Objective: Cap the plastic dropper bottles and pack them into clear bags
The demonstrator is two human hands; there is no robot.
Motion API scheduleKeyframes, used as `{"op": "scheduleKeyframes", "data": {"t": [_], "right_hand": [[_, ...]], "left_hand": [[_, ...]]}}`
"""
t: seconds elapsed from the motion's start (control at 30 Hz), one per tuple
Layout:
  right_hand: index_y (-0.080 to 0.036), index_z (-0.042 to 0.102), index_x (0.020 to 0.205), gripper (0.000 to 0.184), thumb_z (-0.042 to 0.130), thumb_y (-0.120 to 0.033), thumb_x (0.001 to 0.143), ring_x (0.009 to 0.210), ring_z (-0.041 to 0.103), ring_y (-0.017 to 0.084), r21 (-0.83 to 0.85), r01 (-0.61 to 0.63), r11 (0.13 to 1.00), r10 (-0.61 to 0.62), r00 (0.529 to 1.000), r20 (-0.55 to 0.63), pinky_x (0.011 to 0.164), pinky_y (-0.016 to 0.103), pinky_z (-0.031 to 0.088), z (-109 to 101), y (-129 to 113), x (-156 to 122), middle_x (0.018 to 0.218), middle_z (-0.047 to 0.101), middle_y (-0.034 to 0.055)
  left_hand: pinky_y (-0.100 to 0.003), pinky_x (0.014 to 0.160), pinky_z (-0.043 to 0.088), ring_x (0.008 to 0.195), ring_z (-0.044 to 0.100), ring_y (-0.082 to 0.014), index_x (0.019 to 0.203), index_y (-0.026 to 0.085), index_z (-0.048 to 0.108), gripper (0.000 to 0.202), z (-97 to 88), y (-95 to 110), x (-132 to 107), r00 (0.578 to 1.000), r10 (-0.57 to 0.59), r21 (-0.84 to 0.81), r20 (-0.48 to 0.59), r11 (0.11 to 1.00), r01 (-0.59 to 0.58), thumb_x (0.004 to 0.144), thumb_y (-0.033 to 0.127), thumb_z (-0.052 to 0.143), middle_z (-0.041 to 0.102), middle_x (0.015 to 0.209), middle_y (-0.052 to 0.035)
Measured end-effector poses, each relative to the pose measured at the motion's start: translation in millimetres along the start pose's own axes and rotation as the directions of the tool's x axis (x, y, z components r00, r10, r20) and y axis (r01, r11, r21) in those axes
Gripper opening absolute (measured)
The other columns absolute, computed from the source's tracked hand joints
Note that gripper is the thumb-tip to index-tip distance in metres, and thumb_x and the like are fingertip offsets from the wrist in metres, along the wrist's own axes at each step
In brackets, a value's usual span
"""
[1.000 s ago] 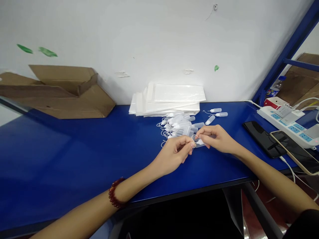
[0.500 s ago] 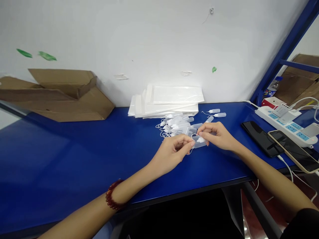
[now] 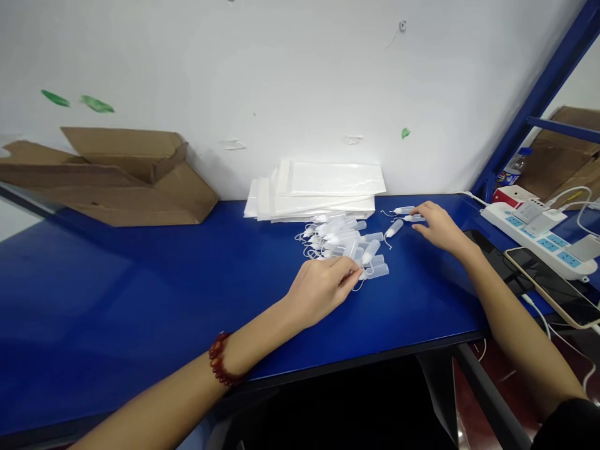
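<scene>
A heap of several small clear dropper bottles (image 3: 340, 236) with white caps lies on the blue table (image 3: 140, 294). My left hand (image 3: 323, 287), a red bead bracelet on its wrist, is curled at the heap's near edge and pinches the cap end of one small bottle (image 3: 375, 272) lying on the table. My right hand (image 3: 438, 226) reaches out to the far right, fingers spread, its fingertips at a loose bottle (image 3: 415, 218) that lies beside two other loose bottles (image 3: 394, 227).
A stack of clear plastic bags (image 3: 323, 190) lies against the wall behind the heap. A flattened cardboard box (image 3: 117, 178) sits at the left. Two phones (image 3: 553, 284) and a white power strip (image 3: 539, 234) with cables lie at the right, by a blue shelf frame (image 3: 539, 94).
My right hand has let go of the bottle it shared with my left hand and moved right and away to the loose bottles. The left hand has stayed, lowering its bottle onto the table.
</scene>
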State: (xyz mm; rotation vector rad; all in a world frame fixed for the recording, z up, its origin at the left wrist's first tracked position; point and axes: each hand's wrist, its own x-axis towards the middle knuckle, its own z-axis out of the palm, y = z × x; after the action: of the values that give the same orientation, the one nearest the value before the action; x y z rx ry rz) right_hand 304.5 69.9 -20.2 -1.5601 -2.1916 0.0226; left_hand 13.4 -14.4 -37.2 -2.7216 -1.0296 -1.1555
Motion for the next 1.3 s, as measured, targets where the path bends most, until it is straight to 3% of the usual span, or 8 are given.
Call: {"op": "scheduleKeyframes", "data": {"t": [0.37,0.63,0.83,0.9,0.97,1.07,1.17,1.3], "right_hand": [[-0.017,0.069,0.107,0.030,0.065,-0.013,0.077,0.104,0.059,0.030,0.013,-0.090,0.996,0.090,0.996,-0.001,0.096,0.047,0.045,12,36,9,0.111,0.067,0.0125],[-0.017,0.069,0.105,0.028,0.070,-0.022,0.078,0.093,0.063,0.023,0.100,-0.165,0.981,0.165,0.986,0.002,0.088,0.039,0.049,27,34,10,0.099,0.071,0.0087],[-0.015,0.066,0.109,0.026,0.063,-0.021,0.084,0.098,0.064,0.024,0.168,-0.158,0.973,0.168,0.985,-0.041,0.091,0.042,0.049,21,8,8,0.106,0.069,0.0126],[-0.014,0.063,0.113,0.029,0.060,-0.029,0.088,0.099,0.064,0.024,0.293,-0.130,0.947,0.161,0.983,-0.085,0.089,0.041,0.050,13,-8,3,0.108,0.069,0.0129],[-0.015,0.062,0.112,0.032,0.060,-0.037,0.088,0.099,0.065,0.024,0.478,-0.067,0.876,0.124,0.988,-0.088,0.084,0.039,0.051,5,-26,-2,0.107,0.069,0.0118],[-0.019,0.064,0.107,0.031,0.067,-0.039,0.083,0.097,0.064,0.021,0.631,0.063,0.773,-0.043,0.998,-0.047,0.086,0.038,0.051,-1,-50,-11,0.105,0.068,0.0076],[-0.020,0.065,0.102,0.026,0.069,-0.036,0.082,0.094,0.063,0.020,0.699,0.131,0.703,-0.158,0.987,-0.026,0.086,0.038,0.050,-4,-65,-17,0.102,0.067,0.0058],[-0.021,0.065,0.099,0.022,0.070,-0.034,0.082,0.092,0.061,0.019,0.739,0.121,0.663,-0.187,0.982,0.007,0.085,0.038,0.050,-6,-73,-21,0.100,0.065,0.0051]], "left_hand": [[-0.020,0.044,0.034,0.041,0.049,-0.0083,0.062,0.016,0.064,0.034,-12.8,-3,9,0.990,-0.073,0.028,-0.121,0.997,0.077,0.093,0.025,0.053,0.059,0.048,0.0017],[-0.022,0.046,0.034,0.042,0.046,-0.0086,0.063,0.016,0.065,0.033,-12.1,0,8,0.993,-0.058,0.000,-0.099,0.998,0.058,0.092,0.025,0.052,0.057,0.048,0.0014],[-0.022,0.045,0.031,0.041,0.045,-0.0083,0.061,0.015,0.063,0.033,-13.2,1,9,0.990,-0.021,0.014,-0.137,1.000,0.023,0.092,0.021,0.053,0.055,0.047,0.0016],[-0.022,0.044,0.031,0.041,0.044,-0.0083,0.059,0.016,0.062,0.035,-13.6,3,10,0.990,-0.047,-0.011,-0.133,0.999,0.046,0.092,0.021,0.052,0.055,0.047,0.0017],[-0.022,0.045,0.032,0.042,0.046,-0.0087,0.062,0.016,0.064,0.033,-14.2,4,11,0.987,-0.107,-0.059,-0.122,0.993,0.101,0.092,0.022,0.052,0.057,0.049,0.0015],[-0.021,0.048,0.038,0.046,0.053,-0.0097,0.080,0.015,0.070,0.022,-15.9,6,13,0.963,-0.253,-0.169,-0.090,0.957,0.236,0.090,0.025,0.052,0.066,0.058,0.0004],[-0.022,0.048,0.042,0.051,0.059,-0.0117,0.100,0.013,0.069,0.025,-17.7,5,14,0.924,-0.381,-0.272,-0.041,0.894,0.357,0.090,0.029,0.053,0.071,0.067,-0.0017],[-0.023,0.049,0.044,0.051,0.060,-0.0131,0.099,0.012,0.070,0.028,-18.4,4,16,0.906,-0.422,-0.332,0.020,0.852,0.404,0.090,0.032,0.052,0.072,0.066,-0.0032]]}}
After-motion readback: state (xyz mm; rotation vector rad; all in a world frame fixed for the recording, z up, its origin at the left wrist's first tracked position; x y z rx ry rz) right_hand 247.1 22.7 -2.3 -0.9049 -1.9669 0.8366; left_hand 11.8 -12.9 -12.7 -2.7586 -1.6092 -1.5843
